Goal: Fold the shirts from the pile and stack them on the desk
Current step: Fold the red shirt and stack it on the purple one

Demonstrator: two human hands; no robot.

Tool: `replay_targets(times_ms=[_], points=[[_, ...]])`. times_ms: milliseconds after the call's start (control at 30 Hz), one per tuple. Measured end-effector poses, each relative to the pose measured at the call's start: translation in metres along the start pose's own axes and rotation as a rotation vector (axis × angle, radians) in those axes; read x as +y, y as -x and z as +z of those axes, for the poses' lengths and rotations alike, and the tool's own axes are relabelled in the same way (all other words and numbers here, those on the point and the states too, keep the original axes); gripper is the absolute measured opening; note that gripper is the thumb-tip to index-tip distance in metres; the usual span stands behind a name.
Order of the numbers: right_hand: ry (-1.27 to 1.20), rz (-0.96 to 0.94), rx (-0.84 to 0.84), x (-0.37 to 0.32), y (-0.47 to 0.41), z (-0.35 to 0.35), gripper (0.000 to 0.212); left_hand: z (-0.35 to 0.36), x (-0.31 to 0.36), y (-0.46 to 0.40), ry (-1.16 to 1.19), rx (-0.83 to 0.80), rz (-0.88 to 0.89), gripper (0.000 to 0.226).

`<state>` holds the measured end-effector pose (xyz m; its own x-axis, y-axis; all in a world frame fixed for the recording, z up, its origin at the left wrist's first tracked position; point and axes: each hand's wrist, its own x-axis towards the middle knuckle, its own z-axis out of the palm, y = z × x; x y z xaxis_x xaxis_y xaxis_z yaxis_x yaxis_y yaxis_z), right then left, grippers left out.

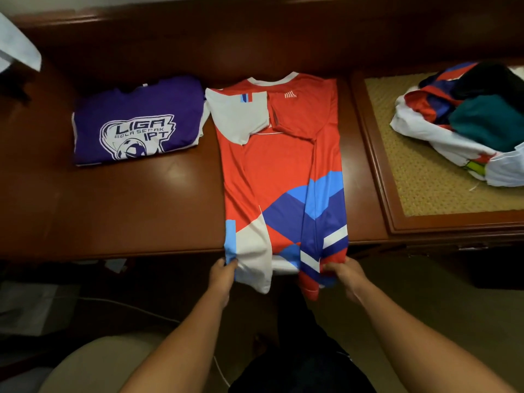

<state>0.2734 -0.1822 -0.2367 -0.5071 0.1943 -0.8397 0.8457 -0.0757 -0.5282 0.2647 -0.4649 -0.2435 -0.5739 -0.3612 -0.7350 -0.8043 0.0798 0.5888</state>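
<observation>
Both hands pinch the hem of the red jersey (279, 165), left hand (222, 275) at one corner and right hand (344, 275) at the other, likely ready to fold it upward. It lies lengthwise on the wooden desk (113, 217), sides already tucked in. Just beside sits the folded purple shirt (136, 120); the unfolded pile (465, 120) waits rightward, nothing blocking.
</observation>
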Motion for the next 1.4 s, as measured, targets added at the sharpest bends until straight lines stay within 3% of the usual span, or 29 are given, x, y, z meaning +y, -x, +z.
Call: replay_targets(times_ms=[200,333,400,533,767,1033,1267,1400], points=[[0.100,-0.093,0.064,0.017,0.016,-0.013,0.021,-0.016,-0.010,0.019,-0.013,0.006,0.057,0.010],[0.034,-0.173,0.122,0.021,0.029,-0.005,0.013,-0.017,-0.015,0.037,0.099,-0.160,0.003,0.019],[-0.072,-0.145,0.090,0.019,0.036,-0.002,0.013,-0.017,-0.017,0.044,0.103,-0.231,-0.036,0.029],[-0.174,-0.023,-0.020,0.022,0.046,0.000,0.015,-0.023,-0.014,0.057,0.080,-0.263,-0.060,0.025],[-0.125,-0.062,0.065,0.022,0.070,-0.008,0.020,-0.037,-0.008,0.072,0.070,-0.206,0.024,0.026],[0.017,-0.281,0.207,-0.011,0.097,-0.005,0.017,-0.035,0.008,0.088,0.256,-0.192,0.130,0.031],[0.141,-0.397,0.334,-0.073,0.100,0.008,0.056,-0.026,0.054,0.083,0.166,0.042,0.245,0.068],[0.219,-0.440,0.349,-0.109,0.079,0.013,0.070,-0.019,0.088,0.058,0.057,0.170,0.299,0.077]])
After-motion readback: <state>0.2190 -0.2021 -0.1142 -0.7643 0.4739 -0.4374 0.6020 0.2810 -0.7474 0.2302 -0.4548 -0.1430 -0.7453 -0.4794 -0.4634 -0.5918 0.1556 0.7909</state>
